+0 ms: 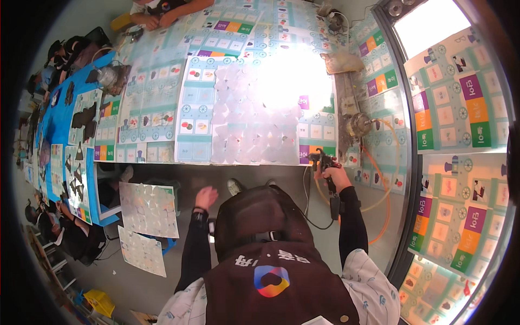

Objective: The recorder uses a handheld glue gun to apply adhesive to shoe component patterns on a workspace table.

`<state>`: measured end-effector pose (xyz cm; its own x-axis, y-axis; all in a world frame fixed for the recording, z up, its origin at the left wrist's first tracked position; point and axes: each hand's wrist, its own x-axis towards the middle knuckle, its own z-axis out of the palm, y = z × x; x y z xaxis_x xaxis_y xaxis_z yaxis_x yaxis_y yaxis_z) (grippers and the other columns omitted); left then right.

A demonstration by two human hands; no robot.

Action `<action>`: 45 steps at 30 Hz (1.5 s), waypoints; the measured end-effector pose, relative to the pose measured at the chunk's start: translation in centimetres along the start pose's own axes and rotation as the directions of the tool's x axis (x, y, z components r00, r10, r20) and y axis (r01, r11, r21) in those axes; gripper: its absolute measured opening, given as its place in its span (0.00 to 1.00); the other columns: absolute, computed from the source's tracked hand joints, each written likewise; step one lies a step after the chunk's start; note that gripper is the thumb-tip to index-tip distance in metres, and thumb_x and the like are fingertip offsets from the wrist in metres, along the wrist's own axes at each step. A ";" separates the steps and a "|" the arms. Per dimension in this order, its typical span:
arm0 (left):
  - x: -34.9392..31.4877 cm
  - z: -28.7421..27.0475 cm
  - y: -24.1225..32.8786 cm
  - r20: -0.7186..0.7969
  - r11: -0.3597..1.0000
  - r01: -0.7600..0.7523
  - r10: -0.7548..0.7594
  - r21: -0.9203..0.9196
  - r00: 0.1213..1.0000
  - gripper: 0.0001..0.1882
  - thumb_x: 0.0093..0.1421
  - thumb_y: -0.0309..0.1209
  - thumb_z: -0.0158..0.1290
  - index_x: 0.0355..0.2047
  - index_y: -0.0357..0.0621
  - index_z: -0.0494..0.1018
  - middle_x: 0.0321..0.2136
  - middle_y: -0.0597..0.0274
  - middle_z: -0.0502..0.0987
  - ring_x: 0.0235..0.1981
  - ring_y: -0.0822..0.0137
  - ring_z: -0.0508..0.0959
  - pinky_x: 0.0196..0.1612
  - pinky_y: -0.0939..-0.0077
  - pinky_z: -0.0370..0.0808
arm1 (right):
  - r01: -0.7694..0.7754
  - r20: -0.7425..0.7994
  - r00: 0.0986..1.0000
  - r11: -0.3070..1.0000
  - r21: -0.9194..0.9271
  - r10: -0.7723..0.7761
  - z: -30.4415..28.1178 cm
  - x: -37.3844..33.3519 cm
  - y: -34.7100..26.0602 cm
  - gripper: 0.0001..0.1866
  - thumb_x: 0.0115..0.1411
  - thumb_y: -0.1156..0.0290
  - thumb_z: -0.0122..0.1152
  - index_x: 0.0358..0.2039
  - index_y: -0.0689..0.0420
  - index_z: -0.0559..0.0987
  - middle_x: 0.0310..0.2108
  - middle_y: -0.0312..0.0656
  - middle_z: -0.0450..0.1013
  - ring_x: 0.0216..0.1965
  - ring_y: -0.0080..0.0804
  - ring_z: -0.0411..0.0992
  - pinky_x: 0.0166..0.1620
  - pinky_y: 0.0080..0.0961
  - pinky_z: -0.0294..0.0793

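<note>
My right hand [337, 177] is closed around the handle of a black spray gun [324, 160] with a cable and hose attached, at the table's near right edge. Just left of it, a sheet of pale round pieces in close rows [254, 122] lies on the table [146, 100], which is covered in printed paper. Strong glare hides the sheet's upper right part. My left hand [206, 197] is empty, its fingers loosely apart, short of the table edge and above my lap.
Two similar sheets [149, 210] rest low on the left. A metal pot-like device [358, 124] with yellow and orange hoses [385, 189] stands at the right by the window frame. Across the table a person's hands [154, 21] show; others sit by a blue table [57, 130].
</note>
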<state>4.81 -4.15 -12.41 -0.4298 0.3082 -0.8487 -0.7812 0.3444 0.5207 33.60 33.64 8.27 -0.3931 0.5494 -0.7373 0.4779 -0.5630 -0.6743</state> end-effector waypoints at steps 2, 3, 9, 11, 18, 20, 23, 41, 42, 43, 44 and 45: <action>0.3 3.3 4.0 0.119 0.995 -0.076 0.083 -0.063 0.989 0.15 0.58 0.36 0.46 0.43 0.43 0.66 0.36 0.58 0.75 0.32 0.67 0.76 0.30 0.76 0.72 | 0.015 0.039 0.999 0.998 -0.066 -0.012 1.3 -0.6 -0.8 0.16 0.38 0.77 0.46 0.32 0.62 0.73 0.24 0.39 0.72 0.23 0.27 0.70 0.19 0.21 0.67; 0.5 4.8 5.3 0.135 0.993 -0.101 0.109 -0.064 0.985 0.15 0.58 0.37 0.46 0.43 0.43 0.66 0.36 0.58 0.75 0.31 0.67 0.76 0.31 0.75 0.72 | 0.034 0.071 0.997 0.992 -0.124 -0.026 1.4 -1.0 -1.0 0.17 0.38 0.77 0.46 0.33 0.62 0.73 0.25 0.40 0.73 0.23 0.26 0.70 0.19 0.20 0.66; 2.2 4.4 5.7 0.155 0.984 -0.079 0.054 0.161 0.987 0.16 0.57 0.38 0.47 0.43 0.46 0.66 0.33 0.60 0.75 0.28 0.69 0.76 0.28 0.76 0.71 | 0.060 0.095 0.995 0.945 -0.322 -0.031 2.6 0.5 -0.9 0.12 0.37 0.77 0.49 0.27 0.61 0.73 0.20 0.37 0.71 0.22 0.24 0.69 0.16 0.20 0.65; 1.7 2.4 3.8 0.123 0.979 -0.051 0.027 0.196 0.992 0.15 0.57 0.38 0.47 0.42 0.46 0.66 0.32 0.60 0.76 0.26 0.69 0.76 0.27 0.75 0.71 | 0.065 0.029 0.998 0.931 -0.359 -0.058 2.7 1.3 -0.5 0.10 0.35 0.76 0.53 0.23 0.60 0.72 0.16 0.37 0.67 0.18 0.26 0.67 0.16 0.22 0.63; -2.4 -8.9 -11.7 -0.177 0.895 0.334 -0.292 0.295 0.940 0.15 0.57 0.35 0.41 0.40 0.41 0.70 0.29 0.57 0.76 0.25 0.63 0.76 0.22 0.68 0.71 | 0.180 0.062 0.983 0.826 -0.534 -0.174 2.8 4.2 1.2 0.05 0.41 0.73 0.49 0.19 0.61 0.69 0.11 0.39 0.64 0.15 0.29 0.65 0.19 0.26 0.63; -3.4 -12.7 -17.0 -0.037 0.891 0.323 -0.328 0.320 0.944 0.16 0.57 0.32 0.38 0.41 0.40 0.69 0.29 0.58 0.76 0.27 0.63 0.76 0.24 0.66 0.71 | 0.100 0.076 0.995 0.858 -0.504 -0.071 3.6 3.9 0.6 0.06 0.43 0.71 0.47 0.17 0.61 0.68 0.10 0.40 0.64 0.15 0.31 0.66 0.21 0.27 0.63; -5.9 -11.3 -18.6 -0.005 0.817 0.238 -0.276 0.525 0.961 0.17 0.60 0.32 0.35 0.46 0.43 0.67 0.32 0.56 0.76 0.26 0.64 0.77 0.22 0.70 0.72 | 0.151 0.090 0.988 0.838 -0.525 -0.122 3.3 4.2 1.0 0.07 0.43 0.71 0.48 0.19 0.61 0.70 0.11 0.43 0.66 0.16 0.34 0.67 0.23 0.28 0.64; -3.7 -6.9 -8.6 -0.118 0.967 -0.010 0.041 0.255 0.992 0.16 0.57 0.36 0.41 0.42 0.41 0.67 0.33 0.55 0.76 0.30 0.65 0.77 0.30 0.74 0.71 | 0.219 0.109 0.975 0.748 -0.627 -0.195 1.9 3.1 1.4 0.06 0.38 0.77 0.47 0.21 0.60 0.69 0.11 0.37 0.62 0.10 0.24 0.59 0.14 0.22 0.55; -3.8 -6.7 -8.5 -0.120 0.963 -0.002 0.036 0.268 0.992 0.16 0.57 0.35 0.41 0.42 0.41 0.67 0.33 0.55 0.76 0.30 0.64 0.77 0.30 0.74 0.71 | 0.216 0.103 0.975 0.750 -0.626 -0.194 1.8 3.2 1.6 0.06 0.38 0.77 0.47 0.21 0.60 0.69 0.11 0.37 0.62 0.10 0.24 0.59 0.14 0.22 0.55; -3.9 -6.4 -8.6 -0.116 0.962 -0.001 0.034 0.272 0.993 0.16 0.57 0.35 0.41 0.42 0.41 0.67 0.33 0.55 0.76 0.30 0.64 0.77 0.30 0.74 0.71 | 0.216 0.130 0.976 0.805 -0.552 -0.173 2.0 3.6 1.9 0.06 0.38 0.76 0.47 0.21 0.60 0.69 0.10 0.37 0.62 0.10 0.25 0.59 0.14 0.22 0.55; -4.3 -6.2 -8.8 -0.129 0.959 0.062 -0.027 0.276 0.991 0.16 0.57 0.37 0.42 0.42 0.42 0.67 0.33 0.55 0.76 0.29 0.64 0.77 0.27 0.76 0.71 | 0.213 0.159 0.975 0.855 -0.474 -0.155 2.1 3.8 2.2 0.06 0.38 0.76 0.47 0.21 0.60 0.69 0.10 0.37 0.62 0.10 0.25 0.60 0.14 0.22 0.56; -4.6 -6.4 -9.3 -0.147 0.953 0.126 -0.087 0.277 0.985 0.16 0.58 0.38 0.43 0.43 0.43 0.67 0.32 0.56 0.76 0.28 0.64 0.77 0.24 0.77 0.70 | 0.211 0.159 0.975 0.856 -0.472 -0.152 2.5 3.5 1.8 0.06 0.38 0.76 0.47 0.21 0.60 0.69 0.10 0.37 0.62 0.10 0.25 0.60 0.14 0.22 0.56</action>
<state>11.18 -14.49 -13.93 -0.4218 0.1430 -0.8953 -0.6729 0.6125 0.4148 31.12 33.06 4.38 -0.5809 0.5237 -0.6231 0.6972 -0.0749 -0.7130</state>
